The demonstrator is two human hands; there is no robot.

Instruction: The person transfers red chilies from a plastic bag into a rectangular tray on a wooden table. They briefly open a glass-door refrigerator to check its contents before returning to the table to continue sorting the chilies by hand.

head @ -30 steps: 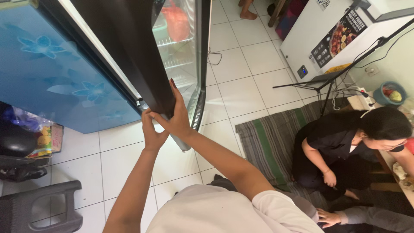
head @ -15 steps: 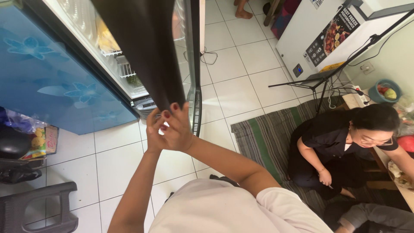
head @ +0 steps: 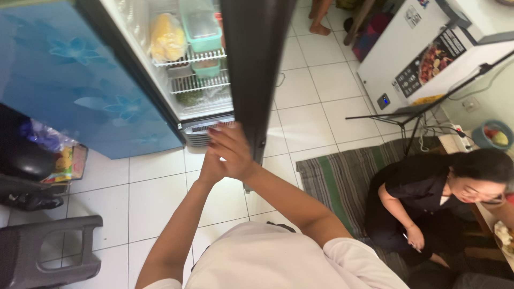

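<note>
White floor tiles cover the room. On them stands a blue flower-patterned refrigerator, viewed from above. Its dark door is swung open; the door's long axis runs away from the person toward the top of the view, its lower end pointing back at the hands. Both hands meet at that lower end: the right hand lies flat on the door's edge, grip loose with fingers spread, and the left hand presses in just beside it, grip narrow, holding nothing separate. Behind the door, wire shelves carry a green-lidded container and a yellow bag. Right of the refrigerator, a seated person occupies a striped rug, near a white chest freezer. A grey stool stands left of the refrigerator.
</note>
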